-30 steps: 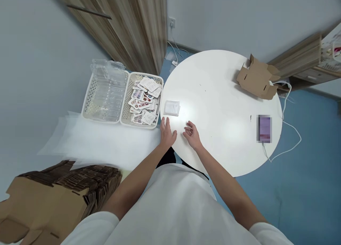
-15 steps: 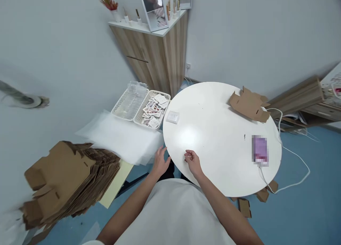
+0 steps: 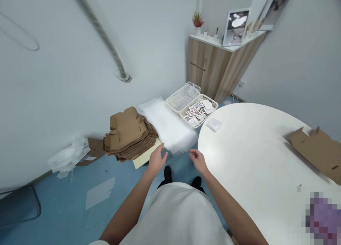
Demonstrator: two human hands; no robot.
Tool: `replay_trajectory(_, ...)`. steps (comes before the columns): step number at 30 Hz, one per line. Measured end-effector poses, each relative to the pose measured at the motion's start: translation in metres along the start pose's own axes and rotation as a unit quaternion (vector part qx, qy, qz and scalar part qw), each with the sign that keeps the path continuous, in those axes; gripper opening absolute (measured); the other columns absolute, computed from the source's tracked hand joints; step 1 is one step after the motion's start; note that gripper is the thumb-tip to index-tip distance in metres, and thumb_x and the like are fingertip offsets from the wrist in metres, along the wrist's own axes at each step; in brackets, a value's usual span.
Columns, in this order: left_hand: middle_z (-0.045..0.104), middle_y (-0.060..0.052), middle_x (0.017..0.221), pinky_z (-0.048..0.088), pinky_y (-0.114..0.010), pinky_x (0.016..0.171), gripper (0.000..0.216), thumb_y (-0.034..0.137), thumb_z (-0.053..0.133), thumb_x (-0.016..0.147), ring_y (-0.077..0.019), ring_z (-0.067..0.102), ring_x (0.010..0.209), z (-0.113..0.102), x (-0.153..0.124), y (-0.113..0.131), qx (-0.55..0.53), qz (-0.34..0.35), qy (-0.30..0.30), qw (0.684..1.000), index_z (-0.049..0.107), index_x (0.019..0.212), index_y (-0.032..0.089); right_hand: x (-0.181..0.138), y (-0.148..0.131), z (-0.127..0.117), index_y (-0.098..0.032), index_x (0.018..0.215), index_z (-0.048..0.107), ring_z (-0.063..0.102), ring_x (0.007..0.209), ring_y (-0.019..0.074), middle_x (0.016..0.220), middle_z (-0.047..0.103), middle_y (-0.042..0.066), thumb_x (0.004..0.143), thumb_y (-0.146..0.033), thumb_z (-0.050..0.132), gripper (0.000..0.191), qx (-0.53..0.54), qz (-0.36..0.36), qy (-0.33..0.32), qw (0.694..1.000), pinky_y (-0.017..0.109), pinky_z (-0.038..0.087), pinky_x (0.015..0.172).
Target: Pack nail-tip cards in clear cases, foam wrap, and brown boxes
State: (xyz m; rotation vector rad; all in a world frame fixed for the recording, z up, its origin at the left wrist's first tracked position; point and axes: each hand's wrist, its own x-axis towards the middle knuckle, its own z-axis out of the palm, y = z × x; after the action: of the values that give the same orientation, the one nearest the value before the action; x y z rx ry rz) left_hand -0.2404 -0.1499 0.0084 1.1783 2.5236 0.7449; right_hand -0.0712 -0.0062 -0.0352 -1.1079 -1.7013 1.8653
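My left hand point(image 3: 157, 159) is open and holds nothing, its thumb and fingers apart. It hovers near the stack of flat brown cardboard boxes point(image 3: 130, 131) and the pale yellow sheet point(image 3: 146, 154) under them. My right hand point(image 3: 198, 160) is loosely curled, with nothing visible in it, just off the left edge of the round white table point(image 3: 255, 149). Between and beyond the hands lies a pile of white translucent foam sheets point(image 3: 173, 127). A small white packet point(image 3: 214, 124) rests on the table's near-left rim.
Two white baskets stand beyond the sheets: one with clear plastic boxes point(image 3: 183, 97), one with printed cards point(image 3: 198, 113). An unfolded cardboard box point(image 3: 317, 150) and a blurred purple item point(image 3: 323, 216) are on the table. A wooden cabinet point(image 3: 213, 65) stands behind; a dark chair point(image 3: 20, 207) is at left.
My view and body have turned left, so the table has shifted right and the cardboard stack now sits closer to my left hand. My right hand is now off the table's edge. Both hands stay empty.
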Motion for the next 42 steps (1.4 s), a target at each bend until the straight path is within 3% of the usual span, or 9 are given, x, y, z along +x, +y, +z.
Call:
replay_trajectory(4, 0.053, -0.011, 0.114, 0.039, -0.041, 0.089, 0.043, 0.033, 0.044, 0.078, -0.0254, 0.047, 0.108, -0.032, 0.0, -0.042, 0.062, -0.02, 0.098, 0.993, 0.044, 0.118, 0.017, 0.021, -0.015, 0.047, -0.018, 0.092, 0.058, 0.055, 0.066, 0.014, 0.081, 0.061, 0.003, 0.07, -0.034, 0.052, 0.028, -0.108, -0.045, -0.085, 0.989, 0.03, 0.046, 0.063)
replay_trajectory(7, 0.049, -0.012, 0.12, 0.034, -0.043, 0.093, 0.042, 0.034, 0.044, 0.078, -0.0275, 0.041, 0.114, -0.055, 0.002, -0.073, 0.109, -0.028, 0.128, 0.985, 0.046, 0.117, 0.018, 0.041, -0.033, 0.092, -0.019, 0.101, 0.055, 0.055, 0.069, 0.0135, 0.088, 0.06, 0.004, 0.072, -0.03, 0.052, 0.031, -0.199, -0.102, -0.128, 0.966, 0.029, 0.045, 0.066)
replay_trajectory(12, 0.031, -0.016, 0.135, 0.017, -0.056, 0.097, 0.052, 0.038, 0.048, 0.076, -0.0337, 0.021, 0.126, -0.076, 0.007, -0.111, 0.185, -0.025, 0.109, 0.976, 0.041, 0.123, 0.02, 0.076, -0.075, 0.168, -0.02, 0.111, 0.051, 0.055, 0.081, 0.0149, 0.1, 0.056, 0.007, 0.076, -0.027, 0.051, 0.035, -0.336, -0.206, -0.103, 0.913, 0.03, 0.042, 0.076)
replay_trajectory(19, 0.02, -0.015, 0.141, 0.012, -0.059, 0.096, 0.063, 0.04, 0.051, 0.073, -0.0336, 0.011, 0.129, -0.08, 0.004, -0.139, 0.219, -0.006, 0.038, 0.975, 0.03, 0.131, 0.026, 0.105, -0.113, 0.241, -0.023, 0.108, 0.05, 0.051, 0.095, 0.0222, 0.1, 0.054, 0.009, 0.073, -0.03, 0.057, 0.036, -0.547, -0.205, -0.047, 0.81, 0.029, 0.04, 0.069)
replay_trajectory(23, 0.018, -0.014, 0.142, 0.011, -0.058, 0.097, 0.067, 0.037, 0.054, 0.072, -0.033, 0.01, 0.13, -0.08, -0.002, -0.148, 0.207, 0.014, 0.021, 0.978, 0.026, 0.133, 0.027, 0.117, -0.115, 0.261, -0.02, 0.099, 0.05, 0.055, 0.089, 0.0227, 0.096, 0.056, 0.01, 0.076, -0.024, 0.053, 0.024, -0.622, -0.17, -0.045, 0.763, 0.03, 0.039, 0.066)
replay_trajectory(27, 0.014, -0.012, 0.143, 0.013, -0.054, 0.099, 0.071, 0.034, 0.057, 0.071, -0.031, 0.008, 0.13, -0.08, -0.008, -0.156, 0.191, 0.03, 0.013, 0.981, 0.023, 0.133, 0.029, 0.125, -0.114, 0.268, -0.017, 0.096, 0.048, 0.057, 0.083, 0.0229, 0.094, 0.058, 0.011, 0.077, -0.02, 0.05, 0.019, -0.649, -0.137, -0.036, 0.747, 0.03, 0.038, 0.062)
replay_trajectory(31, 0.013, -0.011, 0.143, 0.016, -0.053, 0.098, 0.07, 0.031, 0.055, 0.072, -0.0308, 0.01, 0.13, -0.081, -0.012, -0.16, 0.175, 0.035, 0.02, 0.984, 0.021, 0.133, 0.03, 0.125, -0.117, 0.269, -0.017, 0.093, 0.047, 0.058, 0.079, 0.0219, 0.088, 0.06, 0.011, 0.078, -0.016, 0.044, 0.016, -0.641, -0.112, -0.033, 0.759, 0.028, 0.035, 0.06)
replay_trajectory(34, 0.014, -0.012, 0.143, 0.021, -0.05, 0.097, 0.068, 0.032, 0.051, 0.075, -0.0306, 0.014, 0.129, -0.084, -0.011, -0.162, 0.158, 0.027, 0.032, 0.987, 0.02, 0.134, 0.026, 0.124, -0.124, 0.271, -0.017, 0.088, 0.048, 0.057, 0.079, 0.0212, 0.086, 0.06, 0.01, 0.078, -0.014, 0.041, 0.012, -0.625, -0.134, -0.042, 0.768, 0.028, 0.034, 0.062)
replay_trajectory(42, 0.037, -0.015, 0.132, 0.034, -0.04, 0.086, 0.055, 0.041, 0.033, 0.083, -0.0268, 0.04, 0.113, -0.105, 0.013, -0.159, 0.122, -0.038, 0.029, 0.991, 0.026, 0.132, 0.016, 0.121, -0.138, 0.277, -0.019, 0.094, 0.038, 0.054, 0.065, 0.0213, 0.075, 0.058, 0.008, 0.083, -0.025, 0.03, 0.015, -0.56, -0.147, -0.043, 0.814, 0.028, 0.032, 0.057)
